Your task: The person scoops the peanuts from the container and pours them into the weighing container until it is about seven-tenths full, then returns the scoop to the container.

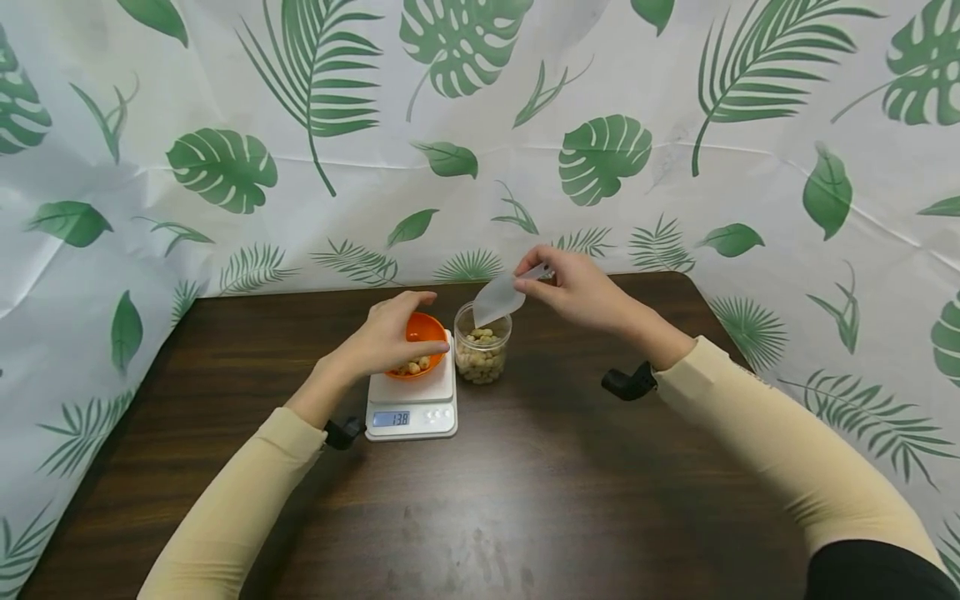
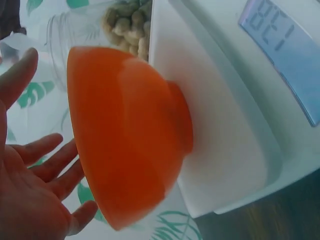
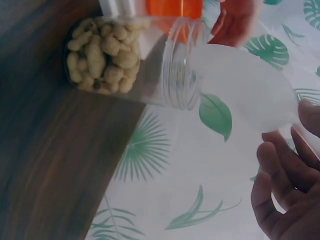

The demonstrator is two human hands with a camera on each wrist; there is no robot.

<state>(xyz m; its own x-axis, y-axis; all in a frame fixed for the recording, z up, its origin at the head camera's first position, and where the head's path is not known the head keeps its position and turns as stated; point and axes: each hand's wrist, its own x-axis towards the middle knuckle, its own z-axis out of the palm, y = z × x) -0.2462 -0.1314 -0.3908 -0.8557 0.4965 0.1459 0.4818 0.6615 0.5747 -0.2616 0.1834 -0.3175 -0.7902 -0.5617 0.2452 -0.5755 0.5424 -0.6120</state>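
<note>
On the white digital scale [image 1: 415, 421] stands an orange bowl [image 2: 125, 135] with a few peanuts [image 1: 415, 365] in its bottom. My left hand [image 1: 382, 340] reaches over the bowl, thumb and fingers spread apart around its rim. In the left wrist view those fingers are relaxed, right at the rim, not curled around it. Thumb and fingers of my right hand [image 1: 564, 282] pinch a translucent white scoop [image 3: 245, 85] by its handle end. The scoop's tip dips into the mouth of a clear jar [image 1: 460, 327], above unshelled peanuts [image 3: 105, 57].
The jar stands close against the scale's right side on a dark wooden table [image 1: 480, 517]. The scale's display [image 1: 392, 418] shows the digits 138. Behind the table hangs a white sheet [image 1: 510, 183] with green leaf prints. Black camera mounts [image 1: 628, 383] sit at both wrists.
</note>
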